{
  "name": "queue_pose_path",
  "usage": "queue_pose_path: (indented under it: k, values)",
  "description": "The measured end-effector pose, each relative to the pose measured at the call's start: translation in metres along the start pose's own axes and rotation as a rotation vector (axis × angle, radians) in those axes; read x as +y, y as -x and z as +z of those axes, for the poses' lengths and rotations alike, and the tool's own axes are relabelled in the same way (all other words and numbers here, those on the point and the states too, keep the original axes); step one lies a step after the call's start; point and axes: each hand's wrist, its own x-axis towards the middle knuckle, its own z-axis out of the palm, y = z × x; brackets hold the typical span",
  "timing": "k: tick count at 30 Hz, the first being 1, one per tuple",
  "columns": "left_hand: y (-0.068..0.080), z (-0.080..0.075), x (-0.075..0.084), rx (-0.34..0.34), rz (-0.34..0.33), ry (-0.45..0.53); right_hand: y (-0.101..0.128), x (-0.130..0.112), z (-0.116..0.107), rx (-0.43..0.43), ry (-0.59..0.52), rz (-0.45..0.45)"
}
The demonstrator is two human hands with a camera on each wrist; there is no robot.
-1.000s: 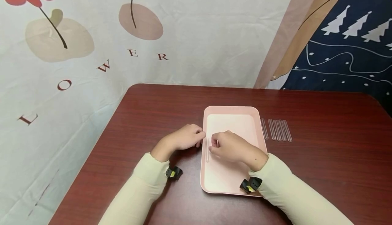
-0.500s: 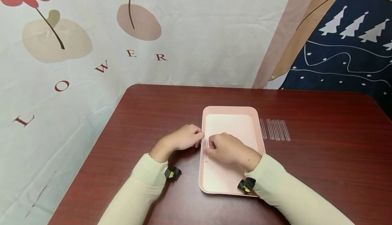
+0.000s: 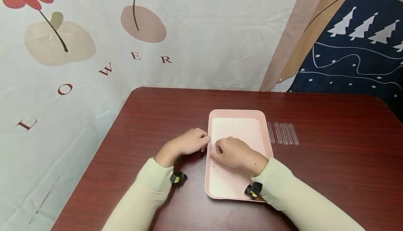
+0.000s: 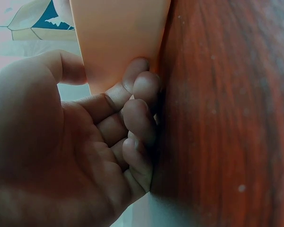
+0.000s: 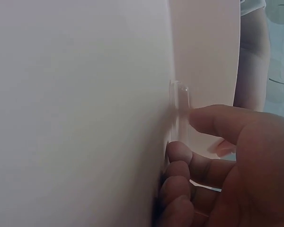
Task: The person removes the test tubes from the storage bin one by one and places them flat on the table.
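Note:
A pink tray (image 3: 234,189) lies on the dark red table. At its left side my left hand (image 3: 191,142) holds the rim, the thumb at the top edge and the fingertips against the outer wall (image 4: 118,38) in the left wrist view. Inside the tray, along the left wall, lies a clear slim tube (image 5: 181,97) with a rounded end. My right hand (image 3: 237,154) reaches over the tray and pinches this tube between thumb and forefinger, with the other fingers curled by the tray floor. Part of the tube is hidden behind the thumb in the head view.
Several more clear tubes (image 3: 286,134) lie in a row to the right of the tray, and one of them (image 3: 271,132) sits right beside its rim. Behind the table (image 3: 330,175) hangs a printed cloth (image 3: 214,31). Each wrist wears a small black camera (image 3: 254,190).
My right hand has shifted slightly left, its thumb now over the tube by the left wall. The left hand stays at the tray's rim.

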Motion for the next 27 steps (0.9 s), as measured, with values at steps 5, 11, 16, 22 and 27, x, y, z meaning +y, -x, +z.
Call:
queue_pose_path:
  k: [5,11,16,22,27]
  values:
    - [0.0007,-0.0008,0.0004,0.003,-0.004,-0.003,0.0000,0.0001,-0.0016,-0.011,0.000,0.000]
    - [0.0022,-0.0002,0.0019,0.007,-0.008,0.003,0.0007,0.0009,-0.0018,-0.011,-0.005,0.005]
    - [0.0023,0.0013,0.0016,-0.003,-0.014,0.009,0.0007,0.0027,-0.0013,-0.017,-0.017,0.014]
    - [0.0031,0.0006,0.0023,0.011,-0.017,0.001,0.0000,0.0027,-0.0028,-0.016,-0.015,0.016]
    - [0.0023,0.0000,0.0027,0.002,-0.010,0.007,0.0010,0.0032,-0.0039,-0.014,-0.017,0.015]
